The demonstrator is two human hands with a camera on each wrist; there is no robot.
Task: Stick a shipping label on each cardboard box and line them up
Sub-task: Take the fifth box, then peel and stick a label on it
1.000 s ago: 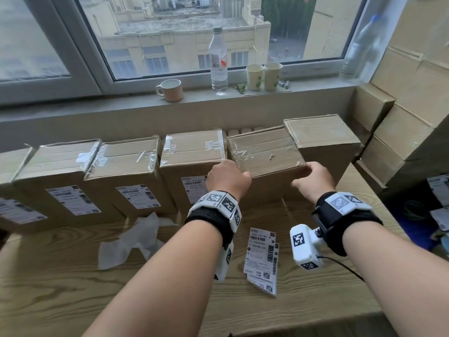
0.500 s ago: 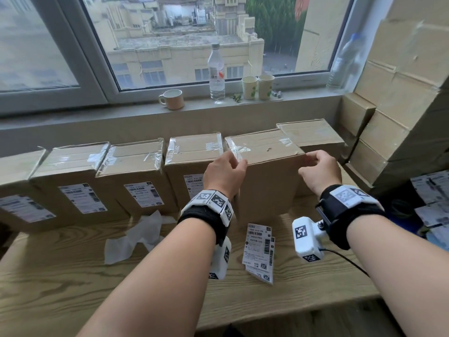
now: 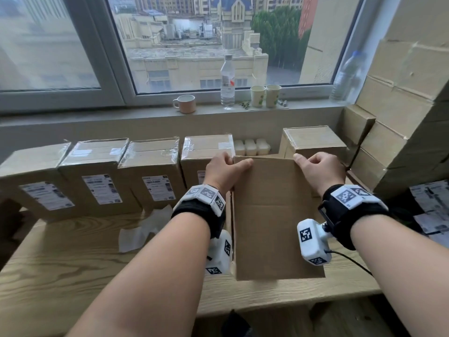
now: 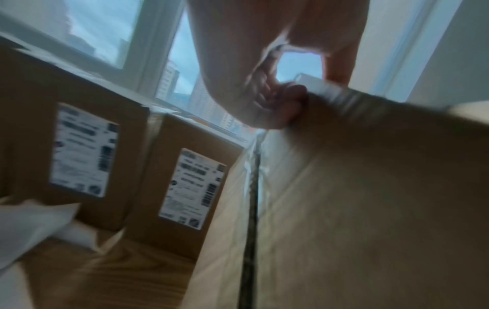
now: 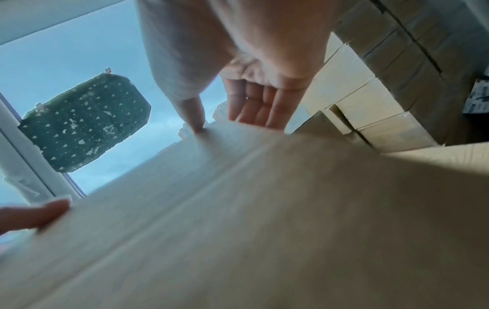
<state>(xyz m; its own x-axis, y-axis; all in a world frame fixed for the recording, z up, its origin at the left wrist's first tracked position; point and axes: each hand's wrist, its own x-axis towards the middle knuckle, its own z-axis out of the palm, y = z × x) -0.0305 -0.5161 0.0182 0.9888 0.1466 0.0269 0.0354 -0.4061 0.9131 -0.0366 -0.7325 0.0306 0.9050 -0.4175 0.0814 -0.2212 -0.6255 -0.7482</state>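
Both hands hold a plain cardboard box (image 3: pixel 274 215), tipped toward me with its broad unlabelled face up. My left hand (image 3: pixel 226 169) grips its far left corner, thumb on the face. My right hand (image 3: pixel 315 169) grips the far right corner the same way. In the left wrist view the left hand (image 4: pixel 278 104) is curled on the blurred box (image 4: pixel 370 209). In the right wrist view the right hand (image 5: pixel 251 100) has its thumb on the box (image 5: pixel 264 209) and its fingers behind the edge. Several labelled boxes (image 3: pixel 97 181) stand in a row to the left. The loose labels are hidden.
An unlabelled box (image 3: pixel 313 142) stands at the back right, with white containers (image 3: pixel 251 145) beside it. Crumpled backing paper (image 3: pixel 143 229) lies on the wooden table (image 3: pixel 73 259). Stacked cartons (image 3: pixel 401 117) wall off the right, label sheets (image 3: pixel 430 205) below them. A mug (image 3: pixel 185 104), bottle (image 3: pixel 228 83) and paper cups (image 3: pixel 266 96) sit on the sill.
Both hands have tipped the box out of the row toward me, so its broad face now points up. It now covers the loose labels on the table.
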